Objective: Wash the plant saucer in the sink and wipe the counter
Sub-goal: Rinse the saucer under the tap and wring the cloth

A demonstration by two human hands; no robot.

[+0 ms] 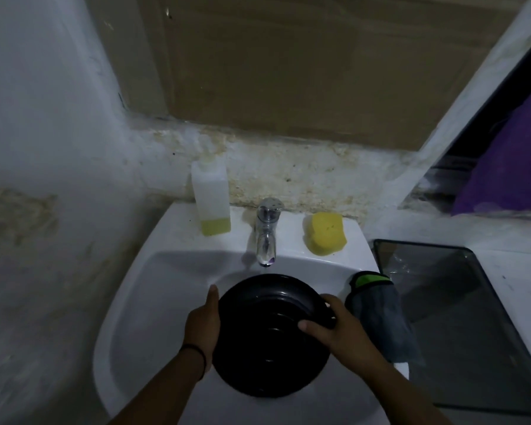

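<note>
Both forearms come in from the bottom of the frame, and we hold the saucer [270, 338] over the sink [129, 317] at lower centre. Our left hand [203, 329] lies flat against the saucer's left edge, fingers straight and together, steadying it. Our right hand [331, 326] grips the right rim, thumb over the inner lip and fingers curled round the outside. We judge this two-sided hold keeps the black dish tilted toward us beneath the tap [265, 234], just above it in the frame, so water would run across its ridges; whether water flows we cannot tell.

Along the sink's back ledge, a bottle [210, 200] with yellow liquid stands left of the tap and a yellow sponge [325, 233] sits right of it, both within reach for scrubbing. A grey cloth [377, 314] with a green edge hangs over the sink's right rim, just beside our right hand, likely waiting for the dark glass surface [460, 317] at the right, which is not yet wiped.
</note>
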